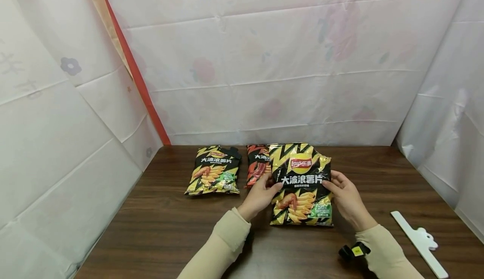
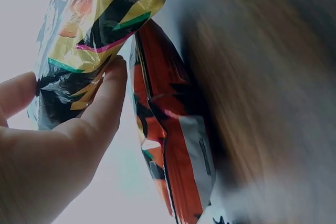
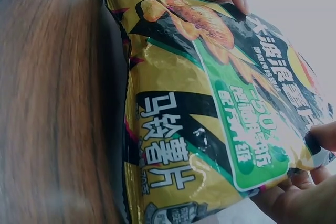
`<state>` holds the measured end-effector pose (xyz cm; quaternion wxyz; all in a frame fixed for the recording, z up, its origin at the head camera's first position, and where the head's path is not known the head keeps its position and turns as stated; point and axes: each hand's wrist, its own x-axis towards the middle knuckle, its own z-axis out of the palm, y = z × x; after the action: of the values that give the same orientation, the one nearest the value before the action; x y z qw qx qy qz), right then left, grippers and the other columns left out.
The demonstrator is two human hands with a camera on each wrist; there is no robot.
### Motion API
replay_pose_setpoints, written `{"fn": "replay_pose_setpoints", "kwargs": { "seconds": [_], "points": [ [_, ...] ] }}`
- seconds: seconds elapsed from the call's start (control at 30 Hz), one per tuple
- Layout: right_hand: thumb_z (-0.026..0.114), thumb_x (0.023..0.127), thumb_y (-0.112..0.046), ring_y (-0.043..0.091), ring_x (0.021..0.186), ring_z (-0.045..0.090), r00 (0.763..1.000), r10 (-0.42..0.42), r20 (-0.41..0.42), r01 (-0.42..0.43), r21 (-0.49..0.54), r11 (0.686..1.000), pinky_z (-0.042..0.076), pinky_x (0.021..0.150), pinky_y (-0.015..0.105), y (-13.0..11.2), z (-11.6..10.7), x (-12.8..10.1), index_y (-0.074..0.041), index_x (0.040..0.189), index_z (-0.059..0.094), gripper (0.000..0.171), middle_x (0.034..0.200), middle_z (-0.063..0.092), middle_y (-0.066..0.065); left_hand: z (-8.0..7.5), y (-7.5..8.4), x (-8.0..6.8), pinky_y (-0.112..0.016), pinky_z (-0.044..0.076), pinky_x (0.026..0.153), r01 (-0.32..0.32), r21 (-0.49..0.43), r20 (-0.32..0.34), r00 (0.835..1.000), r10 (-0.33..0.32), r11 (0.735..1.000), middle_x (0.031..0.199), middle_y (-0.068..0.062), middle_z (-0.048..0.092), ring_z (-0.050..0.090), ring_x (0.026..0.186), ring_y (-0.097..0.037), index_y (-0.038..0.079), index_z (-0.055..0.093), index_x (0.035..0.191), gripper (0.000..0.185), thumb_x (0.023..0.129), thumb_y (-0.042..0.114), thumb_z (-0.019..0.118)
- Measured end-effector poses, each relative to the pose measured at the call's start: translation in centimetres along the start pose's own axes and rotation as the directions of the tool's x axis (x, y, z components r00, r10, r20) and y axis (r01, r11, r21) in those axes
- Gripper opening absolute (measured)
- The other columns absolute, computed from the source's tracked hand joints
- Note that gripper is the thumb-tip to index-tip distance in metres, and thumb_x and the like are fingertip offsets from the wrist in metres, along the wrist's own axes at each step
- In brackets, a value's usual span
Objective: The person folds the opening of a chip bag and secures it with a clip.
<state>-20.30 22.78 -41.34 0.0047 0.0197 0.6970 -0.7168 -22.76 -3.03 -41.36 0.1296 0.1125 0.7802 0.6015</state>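
Observation:
Both hands hold a yellow and black chip bag (image 1: 301,203) upright over the table, its printed front toward the head camera. My left hand (image 1: 262,195) grips its left side, thumb in front and fingers behind. On the opposite side my right hand (image 1: 345,199) pinches the edge the same way, as the right wrist view also shows. The bag's upper right corner looks cut or torn away. Behind it, partly hidden, stands a red chip bag (image 1: 257,167), seen edge-on in the left wrist view. Another yellow and black chip bag (image 1: 213,172) is to the left.
A white sealing clip (image 1: 416,241) lies at the right of the brown wooden table (image 1: 159,228). A black strap with a yellow label (image 1: 357,251) is at the right cuff. Pale printed cloth (image 1: 264,60) walls the table at the back and sides.

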Motion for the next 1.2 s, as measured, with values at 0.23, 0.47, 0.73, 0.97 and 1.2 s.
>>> {"fn": "replay_pose_setpoints", "kwargs": {
  "seconds": [0.23, 0.47, 0.73, 0.97, 1.2],
  "points": [
    [0.058, 0.100, -0.016, 0.001, 0.094, 0.064, 0.999, -0.001, 0.033, 0.000, 0.015, 1.000, 0.054, 0.079, 0.020, -0.1, 1.2, 0.0, -0.005, 0.133, 0.041, 0.040, 0.103, 0.062, -0.018, -1.3, -0.4, -0.8, -0.054, 0.042, 0.104, 0.006, 0.038, -0.039, 0.999, -0.005, 0.999, 0.145, -0.022, 0.046, 0.046, 0.134, -0.036, 0.002, 0.036, 0.150, 0.069, 0.098, 0.043, 0.057],
    [0.059, 0.099, -0.014, 0.002, 0.095, 0.064, 0.997, -0.020, 0.076, 0.017, 0.034, 0.999, 0.054, 0.079, 0.021, -0.1, 2.3, -0.2, 0.000, 0.137, 0.037, 0.046, 0.106, 0.061, -0.013, -2.5, -0.8, -1.4, -0.050, 0.046, 0.099, 0.000, 0.054, -0.046, 0.999, 0.003, 0.999, 0.140, -0.018, 0.051, 0.053, 0.125, -0.031, 0.004, 0.040, 0.148, 0.068, 0.098, 0.047, 0.055],
    [0.058, 0.099, -0.013, 0.005, 0.097, 0.064, 0.992, -0.010, 0.125, 0.004, 0.049, 0.999, 0.055, 0.080, 0.024, 0.1, 3.6, -0.4, -0.003, 0.133, 0.041, 0.040, 0.107, 0.063, -0.011, -4.1, -1.1, -2.3, -0.052, 0.043, 0.103, -0.006, 0.055, -0.040, 0.999, 0.008, 0.998, 0.144, -0.024, 0.045, 0.048, 0.130, -0.037, -0.002, 0.031, 0.151, 0.078, 0.098, 0.049, 0.055],
    [0.059, 0.099, -0.012, 0.006, 0.095, 0.064, 0.990, -0.002, 0.141, -0.006, 0.057, 0.998, 0.055, 0.078, 0.024, 0.1, 4.6, -0.6, -0.002, 0.133, 0.042, 0.040, 0.106, 0.062, -0.009, -5.3, -1.2, -2.9, -0.045, 0.049, 0.095, -0.029, 0.064, -0.041, 0.999, 0.032, 0.997, 0.132, -0.020, 0.057, 0.057, 0.118, -0.030, 0.000, 0.045, 0.142, 0.065, 0.097, 0.045, 0.057],
    [0.060, 0.098, -0.014, 0.007, 0.096, 0.064, 0.988, 0.000, 0.157, -0.010, 0.061, 0.998, 0.056, 0.080, 0.027, 0.1, 5.3, -0.8, -0.005, 0.126, 0.047, 0.032, 0.106, 0.063, -0.008, -6.4, -1.2, -3.6, -0.038, 0.053, 0.086, -0.056, 0.089, -0.017, 0.998, 0.058, 0.994, 0.114, -0.015, 0.064, 0.063, 0.099, -0.020, 0.003, 0.055, 0.126, 0.047, 0.096, 0.038, 0.063]
  ]
}}
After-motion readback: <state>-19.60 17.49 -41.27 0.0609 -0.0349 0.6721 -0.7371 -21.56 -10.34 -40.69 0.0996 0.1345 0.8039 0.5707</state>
